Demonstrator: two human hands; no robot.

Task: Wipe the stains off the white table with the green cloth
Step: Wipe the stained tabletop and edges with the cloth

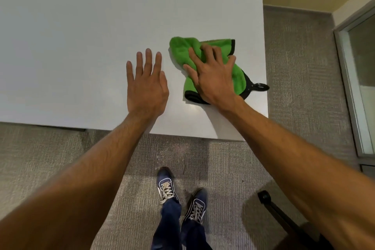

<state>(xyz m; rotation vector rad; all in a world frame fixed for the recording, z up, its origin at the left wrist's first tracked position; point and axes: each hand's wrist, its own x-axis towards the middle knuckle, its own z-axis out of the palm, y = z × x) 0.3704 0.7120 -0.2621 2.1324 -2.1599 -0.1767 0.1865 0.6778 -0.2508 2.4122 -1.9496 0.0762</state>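
The green cloth (178, 48), fluffy with a black trim and a black hanging loop, lies bunched near the right front corner of the white table (81, 36). My right hand (211, 75) presses down on the cloth with its fingers spread and curled into the fabric. My left hand (147, 83) rests flat on the bare tabletop just left of the cloth, fingers apart, holding nothing. I make out no distinct stains on the visible table surface.
The table's front edge runs just below my wrists and its right edge lies just beyond the cloth. Grey carpet (300, 87) surrounds it. A black chair base (284, 219) stands at the lower right, a glass panel (359, 79) at far right. My shoes (168, 186) stand below.
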